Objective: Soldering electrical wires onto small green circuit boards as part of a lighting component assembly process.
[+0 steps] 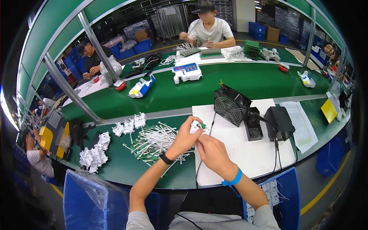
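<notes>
Both hands meet over the left edge of a white sheet (245, 161) on the bench. My left hand (184, 137) is closed around a small white plastic part (194, 127), which has a bit of green circuit board at its side. My right hand (215, 152) presses its fingertips together at the part's near edge; its fingers partly hide what they pinch. Just left of the hands lies a heap of white cables with small green boards (157, 141). Farther left are groups of white plastic parts (94, 155).
A black fan (230, 108), a soldering iron stand (253, 128) and a black power box (279, 123) stand right. Beyond, a green conveyor (161, 94) carries white-and-blue housings (187, 73). Blue bins (86, 203) flank my lap. A person (212, 30) works opposite.
</notes>
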Motion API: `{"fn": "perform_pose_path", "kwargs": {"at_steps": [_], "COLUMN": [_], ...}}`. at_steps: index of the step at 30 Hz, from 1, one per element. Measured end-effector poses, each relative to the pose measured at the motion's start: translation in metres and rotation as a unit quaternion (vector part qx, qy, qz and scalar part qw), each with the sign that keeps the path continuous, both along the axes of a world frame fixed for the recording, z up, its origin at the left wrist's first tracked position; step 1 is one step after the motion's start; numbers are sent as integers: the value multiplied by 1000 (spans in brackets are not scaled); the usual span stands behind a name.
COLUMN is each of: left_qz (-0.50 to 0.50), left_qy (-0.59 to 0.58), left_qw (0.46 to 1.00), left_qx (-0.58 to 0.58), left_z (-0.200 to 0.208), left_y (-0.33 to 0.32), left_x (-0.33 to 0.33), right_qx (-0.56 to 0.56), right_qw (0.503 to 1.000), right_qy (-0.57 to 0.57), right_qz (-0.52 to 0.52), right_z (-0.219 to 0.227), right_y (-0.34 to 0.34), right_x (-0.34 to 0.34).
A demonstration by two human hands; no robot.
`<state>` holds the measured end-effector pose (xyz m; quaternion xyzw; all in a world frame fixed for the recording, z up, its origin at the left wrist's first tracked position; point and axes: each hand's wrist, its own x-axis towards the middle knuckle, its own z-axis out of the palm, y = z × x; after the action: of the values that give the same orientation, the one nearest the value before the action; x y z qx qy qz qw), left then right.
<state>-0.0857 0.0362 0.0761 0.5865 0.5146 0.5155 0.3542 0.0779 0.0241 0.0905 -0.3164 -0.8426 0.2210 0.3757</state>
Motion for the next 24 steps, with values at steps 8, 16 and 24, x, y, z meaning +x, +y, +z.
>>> {"fn": "perform_pose_path", "kwargs": {"at_steps": [8, 16, 24], "left_qz": [-69, -135, -171], "left_qy": [14, 50, 87], "left_qw": [993, 984, 975], "left_qx": [-95, -105, -111], "left_z": [-8, -9, -32], "left_y": [-8, -11, -6], "left_x": [2, 27, 45], "right_qx": [-125, 33, 23], "right_qw": [978, 947, 944], "right_qy": [5, 104, 131], "right_qz": [-167, -303, -302], "right_z": [-26, -48, -54], "right_y": [39, 110, 111], "right_x": [111, 165, 159]}}
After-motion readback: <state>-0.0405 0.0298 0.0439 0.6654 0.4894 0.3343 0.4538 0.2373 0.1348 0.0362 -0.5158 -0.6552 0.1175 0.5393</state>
